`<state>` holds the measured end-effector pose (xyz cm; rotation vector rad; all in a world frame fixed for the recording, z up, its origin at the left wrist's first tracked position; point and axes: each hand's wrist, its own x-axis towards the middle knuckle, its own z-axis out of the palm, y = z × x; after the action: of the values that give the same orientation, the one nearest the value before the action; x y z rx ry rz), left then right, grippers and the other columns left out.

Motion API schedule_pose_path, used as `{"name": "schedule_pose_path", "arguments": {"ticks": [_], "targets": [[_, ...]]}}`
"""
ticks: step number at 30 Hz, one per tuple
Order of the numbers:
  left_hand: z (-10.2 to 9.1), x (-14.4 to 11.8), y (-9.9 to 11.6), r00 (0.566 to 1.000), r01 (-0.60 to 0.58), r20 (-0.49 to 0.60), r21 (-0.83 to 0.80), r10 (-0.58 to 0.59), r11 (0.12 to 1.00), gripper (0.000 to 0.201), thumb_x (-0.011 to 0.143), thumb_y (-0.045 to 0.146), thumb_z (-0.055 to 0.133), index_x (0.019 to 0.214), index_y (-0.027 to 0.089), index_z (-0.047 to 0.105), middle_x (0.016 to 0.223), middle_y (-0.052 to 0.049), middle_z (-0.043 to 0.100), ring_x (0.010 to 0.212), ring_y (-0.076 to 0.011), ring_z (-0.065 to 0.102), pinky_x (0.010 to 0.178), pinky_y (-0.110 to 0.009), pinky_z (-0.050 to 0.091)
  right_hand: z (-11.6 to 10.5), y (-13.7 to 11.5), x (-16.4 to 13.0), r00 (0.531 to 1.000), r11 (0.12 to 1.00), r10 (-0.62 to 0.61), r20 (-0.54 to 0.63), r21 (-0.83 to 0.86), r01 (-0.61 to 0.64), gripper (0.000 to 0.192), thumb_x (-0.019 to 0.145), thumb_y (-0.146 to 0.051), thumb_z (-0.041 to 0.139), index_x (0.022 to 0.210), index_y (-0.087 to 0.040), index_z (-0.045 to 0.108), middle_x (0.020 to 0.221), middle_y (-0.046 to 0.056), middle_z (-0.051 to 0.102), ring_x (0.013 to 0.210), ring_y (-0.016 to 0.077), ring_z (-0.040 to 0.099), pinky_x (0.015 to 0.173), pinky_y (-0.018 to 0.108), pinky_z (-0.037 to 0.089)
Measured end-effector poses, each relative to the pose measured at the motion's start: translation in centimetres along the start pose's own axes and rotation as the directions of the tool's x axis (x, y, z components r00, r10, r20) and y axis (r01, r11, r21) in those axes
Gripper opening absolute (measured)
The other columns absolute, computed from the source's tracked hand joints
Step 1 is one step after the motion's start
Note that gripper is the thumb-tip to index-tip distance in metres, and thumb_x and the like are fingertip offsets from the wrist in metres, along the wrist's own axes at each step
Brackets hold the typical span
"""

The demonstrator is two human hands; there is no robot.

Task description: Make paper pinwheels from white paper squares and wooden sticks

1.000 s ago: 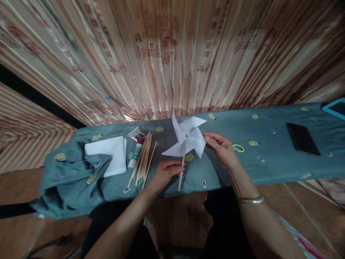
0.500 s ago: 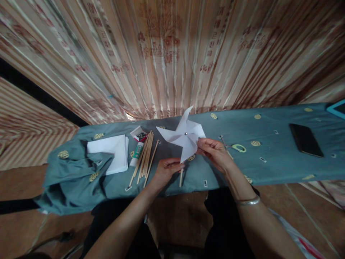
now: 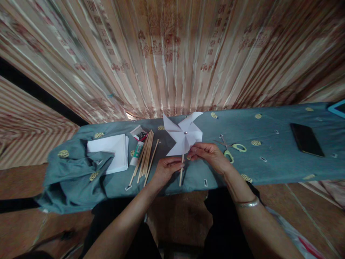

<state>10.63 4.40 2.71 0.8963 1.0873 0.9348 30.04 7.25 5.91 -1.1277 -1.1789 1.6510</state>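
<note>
A white paper pinwheel [image 3: 192, 133] with a silver pin head at its centre stands on a thin wooden stick [image 3: 180, 178] in front of me. My left hand [image 3: 165, 171] pinches that stick a little below the blades. At the pinwheel's lower right edge, my right hand [image 3: 208, 154] has its thumb and fingers closed together against the paper; the exact contact is partly hidden. Just beyond the right hand lie scissors [image 3: 228, 145] with light green handles. Left of the pinwheel are several loose wooden sticks [image 3: 145, 154].
A stack of white paper [image 3: 118, 154], a glue stick [image 3: 137, 153] and an open small box of pins [image 3: 139, 133] lie at left. A dark phone [image 3: 307, 139] is at right, and a blue-edged object [image 3: 336, 109] at the far right. A patterned curtain [image 3: 172, 54] hangs behind the cloth-covered table [image 3: 277, 158].
The pinwheel's blades have turned about the pin. My right hand has moved down and left, closer to the stick, uncovering more of the scissors. My left hand stays on the stick.
</note>
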Motion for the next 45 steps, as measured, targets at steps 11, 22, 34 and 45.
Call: {"name": "schedule_pose_path", "arguments": {"ticks": [11,22,34,45], "targets": [[-0.2,-0.7,0.4,0.997,0.055,0.054,0.011,-0.055,0.998,0.033,0.054,0.037,0.088,0.079,0.016,0.080,0.065,-0.004,0.073,0.061,-0.0145,0.062,0.067,-0.027,0.049,-4.2,-1.0,0.2,0.868,0.959,-0.225,-0.443,0.054,0.277,0.033,0.060,-0.045,0.090,0.085,-0.027,0.078,0.084,0.001,0.078,0.076,0.0141,0.069,0.075,0.027,0.056],[0.7,-2.0,-0.3,0.972,0.164,0.175,-0.037,-0.155,0.986,0.033,0.048,0.040,0.092,0.071,0.019,0.080,0.060,-0.001,0.069,0.056,-0.0110,0.056,0.061,-0.024,0.046,-2.5,-0.8,0.3,0.981,0.994,0.064,-0.183,0.103,-0.045,0.050,0.048,-0.058,0.091,0.078,-0.020,0.077,0.068,0.002,0.075,0.055,0.0140,0.061,0.054,0.026,0.047],[1.7,-8.0,-2.8,0.891,0.451,0.111,-0.325,-0.440,0.831,0.045,0.039,0.041,0.098,0.071,0.016,0.079,0.065,0.000,0.070,0.058,-0.0067,0.060,0.061,-0.018,0.047,-4.9,0.9,0.1,0.863,0.962,-0.248,-0.440,-0.218,0.165,0.047,0.056,-0.058,0.088,0.086,-0.024,0.075,0.087,0.003,0.078,0.084,0.0187,0.070,0.079,0.032,0.055],[0.8,-9.0,-5.5,0.830,0.540,0.079,-0.364,-0.553,0.759,0.054,0.031,0.041,0.100,0.074,0.015,0.079,0.070,-0.002,0.072,0.062,-0.0083,0.064,0.065,-0.020,0.052,-1.6,3.1,-2.9,0.958,0.814,-0.254,-0.136,-0.566,0.135,0.028,0.079,-0.049,0.070,0.084,-0.022,0.073,0.080,0.003,0.076,0.070,0.0176,0.066,0.067,0.031,0.051]]}}
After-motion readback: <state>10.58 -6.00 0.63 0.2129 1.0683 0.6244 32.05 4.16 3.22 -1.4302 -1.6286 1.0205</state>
